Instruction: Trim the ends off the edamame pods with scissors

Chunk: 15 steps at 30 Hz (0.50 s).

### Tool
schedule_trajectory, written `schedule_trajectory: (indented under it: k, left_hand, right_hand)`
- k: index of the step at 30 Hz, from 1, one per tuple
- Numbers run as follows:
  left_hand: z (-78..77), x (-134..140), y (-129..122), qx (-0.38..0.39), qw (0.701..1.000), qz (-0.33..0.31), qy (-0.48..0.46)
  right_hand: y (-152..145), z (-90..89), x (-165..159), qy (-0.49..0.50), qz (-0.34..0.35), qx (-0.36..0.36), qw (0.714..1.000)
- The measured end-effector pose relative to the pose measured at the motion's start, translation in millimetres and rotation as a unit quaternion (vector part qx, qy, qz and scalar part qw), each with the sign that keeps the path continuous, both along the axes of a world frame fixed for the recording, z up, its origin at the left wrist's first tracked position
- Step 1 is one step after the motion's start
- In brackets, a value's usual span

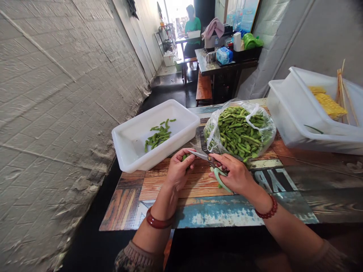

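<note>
My left hand (180, 168) is closed around green edamame pods (185, 156), mostly hidden by the fingers. In my right hand (236, 172) is a pair of scissors (221, 178) with pale green handles, its blades pointing left and reaching my left fingertips. Behind my right hand stands a clear plastic bag (213, 139) full of edamame pods (241, 130). Beyond my left hand, a white plastic tub (133, 158) holds a small heap of pods (159, 136). A bit of green shows on the table below the scissors.
The patchwork wood-print table (210, 211) carries everything. At right, stacked white tubs (286, 117) hold yellow corn (329, 105) and thin sticks (340, 88). A brick-patterned wall (56, 113) runs along the left. Farther back are a bench (203, 87), a cluttered table (208, 67) and a seated person (193, 25).
</note>
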<state>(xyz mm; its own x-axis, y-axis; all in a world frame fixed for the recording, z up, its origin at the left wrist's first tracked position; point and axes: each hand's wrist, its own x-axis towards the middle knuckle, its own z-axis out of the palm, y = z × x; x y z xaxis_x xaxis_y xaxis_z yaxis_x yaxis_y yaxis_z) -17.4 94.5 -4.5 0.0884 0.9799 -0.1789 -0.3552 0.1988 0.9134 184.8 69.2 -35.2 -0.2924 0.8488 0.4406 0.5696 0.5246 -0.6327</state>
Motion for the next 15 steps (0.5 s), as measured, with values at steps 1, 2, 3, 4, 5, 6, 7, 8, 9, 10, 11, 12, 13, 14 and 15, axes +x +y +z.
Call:
schedule_trajectory:
  k: [1,2,3,4,5,6,7,8,9,10,11,12,13,14,15]
  left_hand:
    - [-0.2,0.0,-0.1,0.002,1.0,0.002,-0.005]
    - [-0.3,0.1,-0.2,0.004,1.0,0.004,-0.01]
    - [-0.4,0.3,-0.4,0.005,1.0,0.005,-0.016]
    - [-0.3,0.6,-0.6,0.006,1.0,0.004,-0.021]
    - [-0.2,0.9,-0.9,0.007,1.0,0.003,-0.025]
    - [-0.1,1.2,-1.1,0.008,1.0,0.002,-0.027]
    - [0.0,1.5,-1.3,0.007,1.0,0.0,-0.028]
    - [-0.1,1.6,-1.5,0.006,1.0,-0.002,-0.029]
    - [-0.3,1.7,-1.6,0.004,1.0,-0.004,-0.029]
    - [-0.6,1.7,-1.7,0.003,1.0,-0.006,-0.031]
    - [-1.1,1.6,-1.6,0.001,0.999,-0.009,-0.032]
    - [-1.7,1.6,-1.5,-0.001,0.999,-0.011,-0.034]
    - [-2.3,1.5,-1.3,-0.002,0.999,-0.013,-0.035]
    - [-2.9,1.4,-1.1,-0.003,0.999,-0.014,-0.036]
    - [-3.5,1.4,-0.9,-0.004,0.999,-0.015,-0.037]
  right_hand:
    - [-0.5,0.9,-0.3,-0.007,0.002,-0.002,1.0]
    - [-0.9,1.7,-0.7,-0.012,0.003,-0.003,1.0]
    - [-1.3,2.4,-1.1,-0.017,0.001,-0.001,1.0]
    - [-1.5,2.8,-1.5,-0.021,-0.002,0.001,1.0]
    - [-1.7,3.0,-1.9,-0.025,-0.005,0.003,1.0]
    - [-1.7,3.0,-2.1,-0.028,-0.007,0.005,1.0]
    - [-1.6,2.8,-2.2,-0.031,-0.008,0.007,0.999]
    - [-1.5,2.4,-2.2,-0.033,-0.008,0.009,0.999]
    - [-1.2,1.9,-2.1,-0.034,-0.008,0.01,0.999]
    - [-1.0,1.3,-1.9,-0.034,-0.007,0.009,0.999]
    - [-0.7,0.8,-1.7,-0.032,-0.006,0.009,0.999]
    - [-0.5,0.4,-1.4,-0.03,-0.005,0.007,1.0]
    - [-0.4,0.0,-1.1,-0.028,-0.004,0.006,1.0]
    - [-0.4,-0.2,-0.9,-0.026,-0.003,0.004,1.0]
    - [-0.4,-0.4,-0.6,-0.024,-0.002,0.004,1.0]
